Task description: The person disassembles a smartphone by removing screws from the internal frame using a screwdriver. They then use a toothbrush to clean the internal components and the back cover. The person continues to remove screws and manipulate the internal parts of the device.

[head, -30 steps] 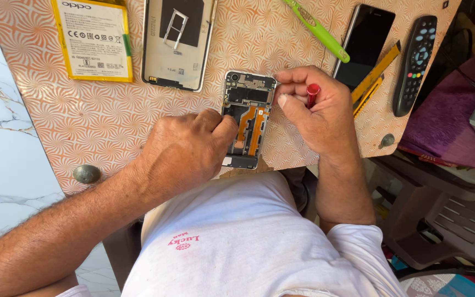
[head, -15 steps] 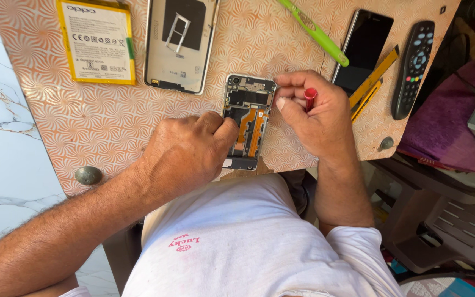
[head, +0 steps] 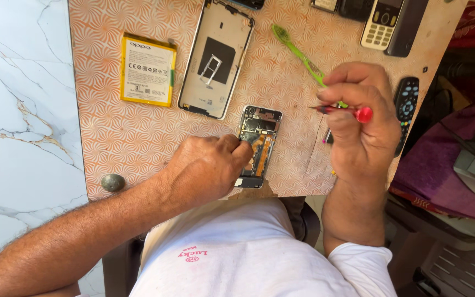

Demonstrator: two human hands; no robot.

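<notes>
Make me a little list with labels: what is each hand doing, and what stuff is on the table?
Left hand: fingertips on the opened phone, holding it flat.
Right hand: raised above the table, pinching a red-handled screwdriver.
Table: orange patterned top.
Above the phone: phone back cover, inside facing up.
Far left: yellow battery.
Near right hand: green toothbrush, black remote.
Top edge: keypad phone.

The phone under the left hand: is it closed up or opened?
Opened. The phone lies with its circuit board and orange flex cable exposed; a back cover and a yellow battery lie apart on the table.
</notes>
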